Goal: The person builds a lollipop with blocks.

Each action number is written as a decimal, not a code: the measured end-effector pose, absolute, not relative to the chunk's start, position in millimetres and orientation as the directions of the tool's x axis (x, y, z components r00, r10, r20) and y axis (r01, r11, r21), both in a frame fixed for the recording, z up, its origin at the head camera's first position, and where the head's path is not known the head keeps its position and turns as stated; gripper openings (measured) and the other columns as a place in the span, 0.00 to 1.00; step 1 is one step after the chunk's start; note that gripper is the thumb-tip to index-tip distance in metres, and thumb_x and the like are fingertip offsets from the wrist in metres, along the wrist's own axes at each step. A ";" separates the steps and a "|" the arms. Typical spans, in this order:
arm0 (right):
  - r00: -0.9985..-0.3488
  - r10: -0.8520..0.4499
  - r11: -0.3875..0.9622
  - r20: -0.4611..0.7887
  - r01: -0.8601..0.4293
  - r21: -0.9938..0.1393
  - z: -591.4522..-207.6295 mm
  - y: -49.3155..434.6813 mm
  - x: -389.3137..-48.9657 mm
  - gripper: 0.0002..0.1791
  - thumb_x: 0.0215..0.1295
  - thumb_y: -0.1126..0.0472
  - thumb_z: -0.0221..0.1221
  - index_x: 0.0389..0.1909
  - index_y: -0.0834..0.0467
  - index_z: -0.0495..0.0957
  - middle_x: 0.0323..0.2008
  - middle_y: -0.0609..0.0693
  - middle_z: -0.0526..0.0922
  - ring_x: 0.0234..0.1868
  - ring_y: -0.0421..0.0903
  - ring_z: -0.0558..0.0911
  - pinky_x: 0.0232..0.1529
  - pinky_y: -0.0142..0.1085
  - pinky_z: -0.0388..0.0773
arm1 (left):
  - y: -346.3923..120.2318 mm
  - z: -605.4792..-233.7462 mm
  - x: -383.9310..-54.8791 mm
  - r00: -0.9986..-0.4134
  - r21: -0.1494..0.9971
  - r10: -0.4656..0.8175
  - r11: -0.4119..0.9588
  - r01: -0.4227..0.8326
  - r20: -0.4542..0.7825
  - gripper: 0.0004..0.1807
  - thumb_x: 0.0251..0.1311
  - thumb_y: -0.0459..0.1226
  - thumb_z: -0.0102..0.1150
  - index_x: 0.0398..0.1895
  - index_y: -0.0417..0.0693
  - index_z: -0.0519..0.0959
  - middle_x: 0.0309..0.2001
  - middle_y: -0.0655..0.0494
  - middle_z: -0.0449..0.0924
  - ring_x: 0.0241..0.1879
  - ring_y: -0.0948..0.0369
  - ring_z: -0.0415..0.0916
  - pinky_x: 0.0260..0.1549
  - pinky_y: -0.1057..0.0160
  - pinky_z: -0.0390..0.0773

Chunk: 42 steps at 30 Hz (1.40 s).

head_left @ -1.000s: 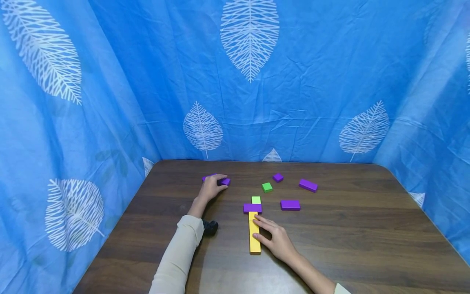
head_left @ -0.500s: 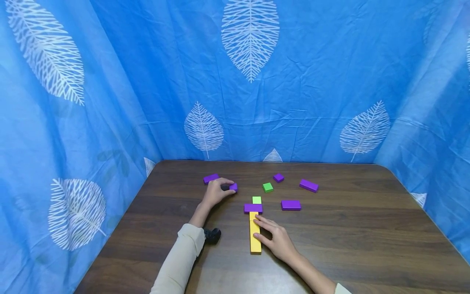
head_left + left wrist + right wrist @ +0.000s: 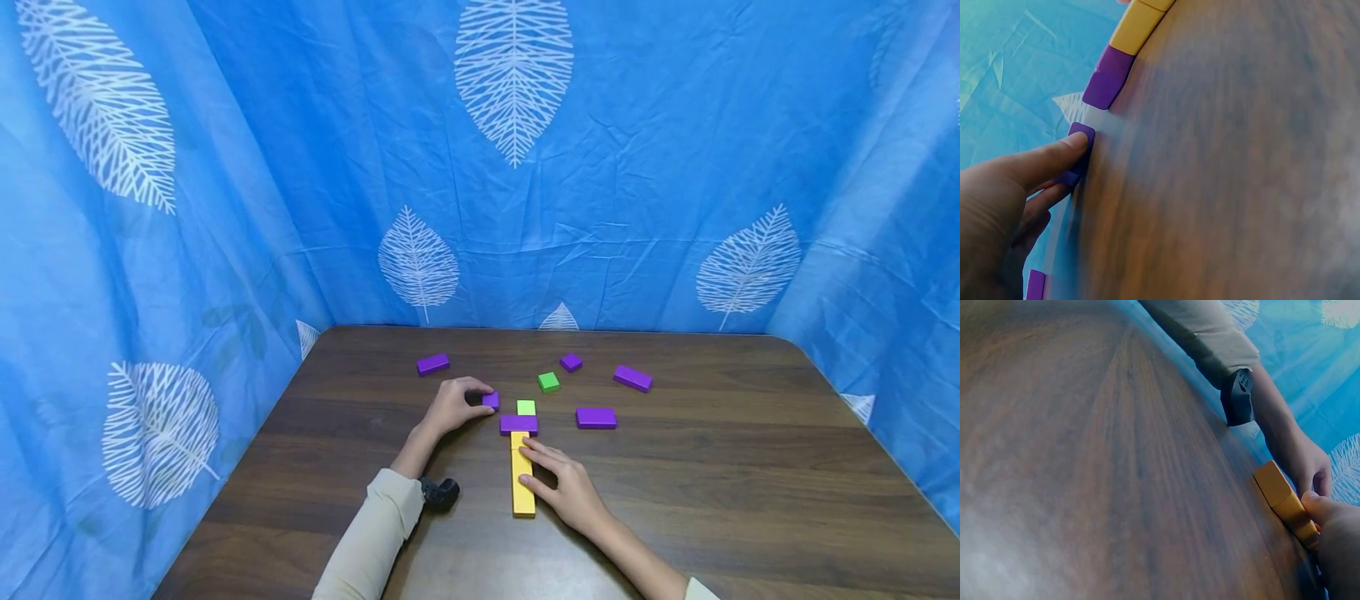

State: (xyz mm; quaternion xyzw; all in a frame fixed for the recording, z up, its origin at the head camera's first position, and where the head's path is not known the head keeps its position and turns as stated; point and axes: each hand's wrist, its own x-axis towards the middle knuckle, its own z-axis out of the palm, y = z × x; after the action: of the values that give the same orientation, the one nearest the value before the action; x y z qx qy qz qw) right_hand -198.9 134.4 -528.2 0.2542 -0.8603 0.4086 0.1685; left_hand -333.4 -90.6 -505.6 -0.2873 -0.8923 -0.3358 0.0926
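Note:
My left hand (image 3: 448, 408) pinches a small purple block (image 3: 491, 402) between thumb and fingers, to the left of a row of blocks. In the left wrist view the thumb lies against that purple block (image 3: 1089, 149). The row has a light green block (image 3: 527, 407) at its far end, then a purple rectangular block (image 3: 518, 425) set crosswise, then yellow blocks (image 3: 522, 496) end to end towards me. My right hand (image 3: 567, 492) rests its fingertips and thumb along the right side of the yellow blocks, loosely bent. Its palm side is hidden.
A purple block (image 3: 432, 364) lies at the back left. Behind and right of the row are a green block (image 3: 548, 382), a small purple block (image 3: 571, 362) and two purple rectangular blocks, one farther (image 3: 633, 379), one nearer (image 3: 596, 418). A blue curtain (image 3: 630, 167) hangs behind the table.
My left hand has drawn the small purple block away from the back-left purple block, rightward and nearer to the row. The right hand has stayed at the yellow blocks.

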 end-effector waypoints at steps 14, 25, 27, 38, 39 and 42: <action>-0.797 -0.302 0.540 0.523 -0.596 -0.595 -526.5 135.0 -198.4 0.23 0.55 0.55 0.65 0.51 0.59 0.78 0.56 0.51 0.75 0.55 0.51 0.74 0.54 0.48 0.70 | -95.4 -506.2 -333.9 -0.827 0.612 0.470 0.567 0.551 0.309 0.17 0.52 0.40 0.67 0.46 0.47 0.82 0.45 0.55 0.82 0.49 0.60 0.76 0.51 0.60 0.73; -0.822 -0.308 0.538 0.479 -0.566 -0.625 -526.8 136.3 -199.4 0.23 0.57 0.52 0.63 0.53 0.58 0.78 0.57 0.49 0.74 0.57 0.51 0.73 0.55 0.48 0.69 | -82.9 -506.4 -331.5 -0.820 0.628 0.483 0.545 0.556 0.307 0.17 0.53 0.41 0.66 0.45 0.46 0.82 0.43 0.56 0.82 0.47 0.60 0.77 0.49 0.61 0.74; -0.817 -0.310 0.534 0.487 -0.573 -0.621 -526.8 136.6 -199.1 0.23 0.57 0.53 0.63 0.52 0.58 0.78 0.57 0.50 0.75 0.56 0.51 0.73 0.55 0.48 0.70 | -82.4 -507.1 -331.0 -0.822 0.634 0.476 0.540 0.554 0.312 0.16 0.54 0.41 0.64 0.46 0.45 0.82 0.44 0.55 0.82 0.47 0.60 0.77 0.49 0.61 0.74; -0.813 -0.308 0.536 0.494 -0.577 -0.616 -526.4 136.1 -199.4 0.23 0.56 0.53 0.64 0.52 0.59 0.78 0.57 0.50 0.75 0.56 0.51 0.74 0.55 0.48 0.69 | -77.9 -509.0 -330.6 -0.837 0.660 0.440 0.528 0.535 0.326 0.13 0.56 0.41 0.63 0.44 0.49 0.83 0.43 0.56 0.83 0.46 0.62 0.77 0.47 0.62 0.75; -0.813 -0.308 0.536 0.494 -0.577 -0.616 -526.5 136.0 -199.5 0.23 0.56 0.53 0.64 0.52 0.59 0.78 0.57 0.50 0.75 0.56 0.51 0.74 0.55 0.48 0.69 | -77.3 -509.1 -330.5 -0.838 0.664 0.441 0.526 0.531 0.321 0.13 0.56 0.41 0.63 0.43 0.48 0.83 0.43 0.57 0.83 0.46 0.62 0.77 0.48 0.62 0.75; -0.814 -0.307 0.537 0.492 -0.575 -0.617 -527.1 135.7 -199.5 0.23 0.56 0.53 0.64 0.52 0.58 0.78 0.57 0.50 0.75 0.56 0.51 0.74 0.55 0.48 0.70 | -75.6 -510.2 -330.4 -0.838 0.666 0.445 0.524 0.531 0.317 0.13 0.55 0.41 0.63 0.43 0.49 0.84 0.42 0.58 0.83 0.46 0.63 0.77 0.48 0.63 0.74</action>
State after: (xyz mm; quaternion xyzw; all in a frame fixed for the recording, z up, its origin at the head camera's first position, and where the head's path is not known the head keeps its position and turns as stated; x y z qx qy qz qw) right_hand -199.5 135.7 -527.1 0.2562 -0.8610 0.4072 0.1647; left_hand -330.4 -75.6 -510.2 -0.2799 -0.8713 -0.3995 0.0538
